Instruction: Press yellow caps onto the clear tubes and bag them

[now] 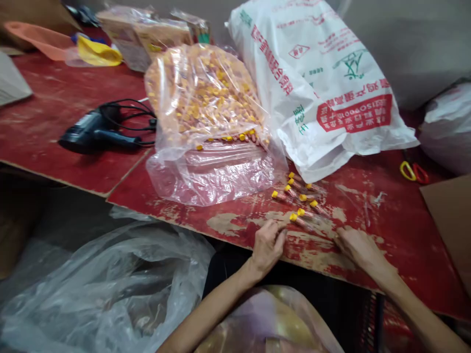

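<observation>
I work in a small packing workshop: my worktop (73, 98) is scuffed red board, crowded with a clear bag (217, 171) of yellow-capped pieces (221, 88), a printed white sack (312, 73), a black corded tool (91, 132) and scissors (414, 171).

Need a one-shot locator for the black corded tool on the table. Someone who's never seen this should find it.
Start at the red table and look at its left board, to the left of the big clear bag of yellow-capped pieces. The black handheld tool lies on its side there, its cord looped beside it. It is the only dark, corded thing among plastic bags and sacks.
</observation>
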### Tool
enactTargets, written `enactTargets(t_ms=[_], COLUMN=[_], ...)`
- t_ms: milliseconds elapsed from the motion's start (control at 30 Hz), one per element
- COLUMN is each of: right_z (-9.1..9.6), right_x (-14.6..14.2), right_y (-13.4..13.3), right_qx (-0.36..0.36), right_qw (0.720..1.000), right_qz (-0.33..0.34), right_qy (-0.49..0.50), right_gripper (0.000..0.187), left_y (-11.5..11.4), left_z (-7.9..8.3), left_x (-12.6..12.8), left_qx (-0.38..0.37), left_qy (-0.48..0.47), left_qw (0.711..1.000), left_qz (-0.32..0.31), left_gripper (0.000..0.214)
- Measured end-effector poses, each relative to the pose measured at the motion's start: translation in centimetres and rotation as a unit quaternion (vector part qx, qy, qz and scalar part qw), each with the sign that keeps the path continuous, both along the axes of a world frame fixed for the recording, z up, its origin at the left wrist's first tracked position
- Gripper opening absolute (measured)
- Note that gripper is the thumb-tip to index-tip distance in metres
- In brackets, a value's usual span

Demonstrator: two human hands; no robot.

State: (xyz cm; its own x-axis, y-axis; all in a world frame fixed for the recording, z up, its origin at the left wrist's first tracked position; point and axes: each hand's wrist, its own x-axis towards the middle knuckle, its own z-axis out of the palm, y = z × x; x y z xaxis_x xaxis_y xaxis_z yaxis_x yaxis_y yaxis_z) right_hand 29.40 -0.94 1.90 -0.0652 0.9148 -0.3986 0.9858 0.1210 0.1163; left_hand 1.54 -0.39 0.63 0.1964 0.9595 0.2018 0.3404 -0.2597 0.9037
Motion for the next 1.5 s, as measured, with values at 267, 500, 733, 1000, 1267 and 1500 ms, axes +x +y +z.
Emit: enactTargets(t_ms=[267,500,733,1000,1267,1500], right_z=[-0.5,-0.4,0.0,2.5,1.7,1.3], right_x=[1.2,0.4,-1.6,-7.6,-10.9,-10.1], right_y=[-0.5,-3.0,-4.5,-2.4,1.7,2.9], right_qx=[0.068,0.124,0.146,0.044,0.030,-0.037], right_qw=[0.996,0.980,0.985,0.990,0.995,0.992], right_qz=[0.045,0.001,0.029,0.052,0.082,0.111], right_qy=[0.037,0.158,0.091,0.121,0.057,0.037], right_gripper=[0.035,0.036,0.021,0.025,0.021,0.027], left_y=[2.9,3.0,3.6,3.5,3.3,3.5], left_z=[-0.8,-1.4,-0.7,-1.5,-2.7,-4.1], left_x=[3.1,4.8,1.2,-1.8,-1.2,-1.4], left_qx=[0.225,0.250,0.101,0.092,0.200,0.182], left_qy=[0.255,0.397,0.258,0.179,0.300,0.263], left_qw=[0.931,0.865,0.956,0.979,0.930,0.942], left_qz=[-0.132,-0.177,-0.094,-0.034,-0.080,-0.102], left_gripper=[0.023,0.019,0.019,0.035,0.021,0.016])
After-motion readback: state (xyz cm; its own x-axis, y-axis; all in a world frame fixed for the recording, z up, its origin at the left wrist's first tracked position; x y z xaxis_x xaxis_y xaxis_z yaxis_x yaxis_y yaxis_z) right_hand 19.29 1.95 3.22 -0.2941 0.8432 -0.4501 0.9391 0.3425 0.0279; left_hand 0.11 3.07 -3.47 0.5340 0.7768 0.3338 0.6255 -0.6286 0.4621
